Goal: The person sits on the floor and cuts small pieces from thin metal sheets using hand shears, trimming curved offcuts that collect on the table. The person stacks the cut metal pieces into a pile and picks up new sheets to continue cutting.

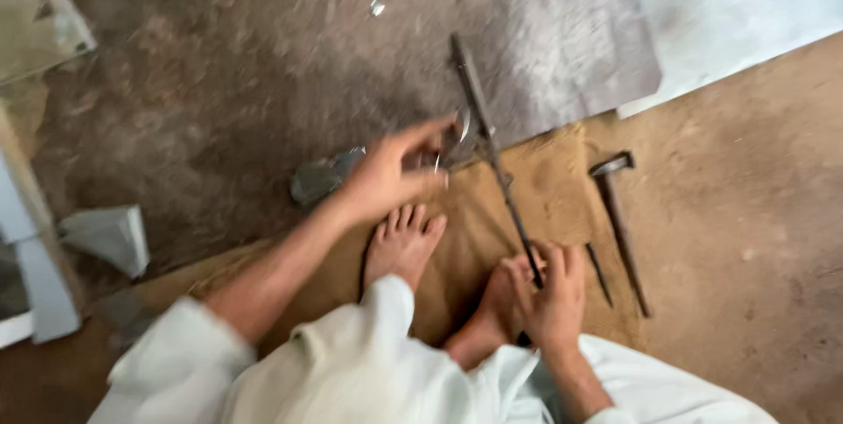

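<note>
Bare earthen ground (746, 240), brown and dusty, is seen from the head camera, with a large grey, worn sheet of metal (263, 64) laid flat across the upper part of the view. A paler whitish sheet (746, 3) lies at the upper right corner. A coarse brown sacking mat (492, 213) is spread on the ground below the grey sheet, and both bare feet of the person are set on it.

A long dark metal rod (492, 152) is laid slantwise from the grey sheet down onto the mat. Its lower end is gripped by the right hand (553, 297), whose fingers are curled closed around it beside the right foot. The left hand (395, 174) is stretched forward near the upper part of the rod, thumb and fingers half open and pinched toward a small shiny piece of metal (463, 128) at the edge of the grey sheet; whether the piece is actually held cannot be told because of blur.

A dark hammer with a long handle (619, 226) is lying on the mat's right edge, apart from both hands. A thin dark spike (599, 275) is lying between rod and hammer. Pale blocks (110, 235) are seen at the left.
</note>
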`<state>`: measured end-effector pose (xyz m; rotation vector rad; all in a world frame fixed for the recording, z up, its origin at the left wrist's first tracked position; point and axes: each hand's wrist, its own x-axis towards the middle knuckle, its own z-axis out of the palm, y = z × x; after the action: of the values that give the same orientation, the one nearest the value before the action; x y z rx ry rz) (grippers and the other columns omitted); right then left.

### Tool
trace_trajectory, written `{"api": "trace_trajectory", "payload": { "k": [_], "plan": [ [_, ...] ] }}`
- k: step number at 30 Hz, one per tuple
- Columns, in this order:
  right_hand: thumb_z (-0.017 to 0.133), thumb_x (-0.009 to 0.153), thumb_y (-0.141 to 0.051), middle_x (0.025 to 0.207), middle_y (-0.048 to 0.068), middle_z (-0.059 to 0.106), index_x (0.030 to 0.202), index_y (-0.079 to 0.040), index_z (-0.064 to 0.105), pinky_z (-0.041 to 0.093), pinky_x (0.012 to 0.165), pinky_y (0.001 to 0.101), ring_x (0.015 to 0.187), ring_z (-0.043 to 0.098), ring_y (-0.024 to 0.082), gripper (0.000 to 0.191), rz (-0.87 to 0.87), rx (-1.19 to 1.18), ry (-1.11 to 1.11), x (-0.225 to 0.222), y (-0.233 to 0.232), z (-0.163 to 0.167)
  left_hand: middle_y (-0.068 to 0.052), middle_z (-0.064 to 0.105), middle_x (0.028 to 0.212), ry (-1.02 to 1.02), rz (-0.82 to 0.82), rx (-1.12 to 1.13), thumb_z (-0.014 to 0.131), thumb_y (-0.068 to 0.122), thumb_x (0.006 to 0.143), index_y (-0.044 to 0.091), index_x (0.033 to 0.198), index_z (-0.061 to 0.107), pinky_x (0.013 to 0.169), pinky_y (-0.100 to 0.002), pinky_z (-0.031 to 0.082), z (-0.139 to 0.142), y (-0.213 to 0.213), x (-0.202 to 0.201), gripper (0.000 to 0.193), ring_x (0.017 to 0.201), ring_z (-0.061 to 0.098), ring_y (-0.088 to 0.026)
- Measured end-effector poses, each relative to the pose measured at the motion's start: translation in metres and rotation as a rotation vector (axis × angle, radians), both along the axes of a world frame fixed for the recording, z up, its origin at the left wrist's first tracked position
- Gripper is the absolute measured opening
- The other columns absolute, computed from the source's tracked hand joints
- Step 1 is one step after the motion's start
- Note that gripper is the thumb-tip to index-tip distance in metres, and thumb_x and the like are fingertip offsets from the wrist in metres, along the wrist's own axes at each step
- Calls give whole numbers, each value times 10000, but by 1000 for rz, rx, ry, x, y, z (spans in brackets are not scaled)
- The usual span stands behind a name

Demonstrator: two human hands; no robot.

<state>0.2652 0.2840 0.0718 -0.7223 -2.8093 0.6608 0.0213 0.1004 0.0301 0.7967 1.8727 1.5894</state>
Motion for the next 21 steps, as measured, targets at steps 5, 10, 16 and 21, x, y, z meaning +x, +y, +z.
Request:
{"api": "trace_trajectory", "payload": {
  "k": [5, 10, 16, 21],
  "plan": [
    [792, 809, -63, 1249, 99, 603, 1217, -53, 574, 629, 876, 289, 1113, 678, 173, 463, 21, -915, 134, -36, -34, 13, -93, 645, 1376, -774, -11, 371, 757, 144, 913, 204, 1594, 364, 956, -421, 621, -6, 10, 87, 788, 1188, 653, -212],
    [785, 858, -12, 1119, 131, 721, 1218, 20, 640, 622, 867, 301, 1001, 728, 196, 389, -109, -1309, 8, -44, -24, 4, -48, 536, 1469, -548, 18, 189, 755, 237, 906, 263, 1579, 245, 973, -368, 574, 19, -1, 71, 845, 1135, 659, -212],
    [727, 934, -92, 1137, 159, 737, 1215, 20, 558, 592, 811, 314, 1026, 750, 218, 346, -77, -1813, -413, -21, 21, 20, -29, 696, 1292, 1238, -254, 275, 700, 208, 984, 342, 1506, 444, 1106, -397, 576, 28, -7, 45, 596, 1210, 694, -175],
    [627, 972, -378, 1040, 193, 754, 1227, 42, 629, 599, 717, 336, 871, 740, 236, 491, -337, -1602, 185, -6, 28, 0, -10, 810, 1073, 748, -65, 16, 703, 99, 964, 248, 1376, 644, 550, -282, 615, -3, 21, 33, 442, 652, 692, -139]
  ]
}}
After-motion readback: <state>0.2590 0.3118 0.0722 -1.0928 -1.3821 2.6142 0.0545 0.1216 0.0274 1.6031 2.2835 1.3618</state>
